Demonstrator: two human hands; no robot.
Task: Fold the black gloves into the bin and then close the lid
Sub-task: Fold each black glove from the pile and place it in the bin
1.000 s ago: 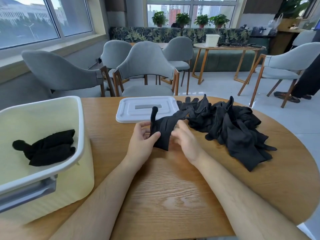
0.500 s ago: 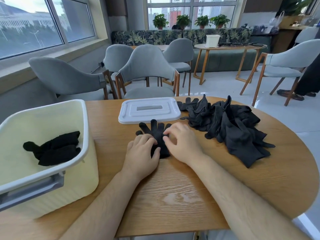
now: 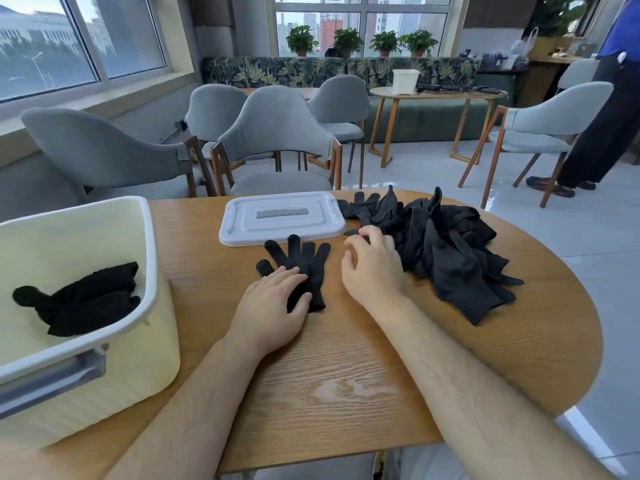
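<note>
One black glove (image 3: 304, 263) lies flat on the wooden table (image 3: 346, 375), fingers spread toward the white lid (image 3: 280, 216). My left hand (image 3: 273, 306) rests flat on the glove's cuff end, fingers straight. To its right, my right hand (image 3: 372, 265) hovers with loosely curled fingers at the left edge of the pile of black gloves (image 3: 440, 240), holding nothing. The cream bin (image 3: 149, 258) stands open at the left with folded black gloves (image 3: 83, 296) inside.
Grey chairs (image 3: 277, 133) stand behind the table's far edge. A person's legs (image 3: 602, 126) are at the far right by another chair. A second table with a white pot (image 3: 405, 81) stands further back.
The glove went from being held up in both hands to lying flat on the table. My right hand has left it and moved right to the pile's edge.
</note>
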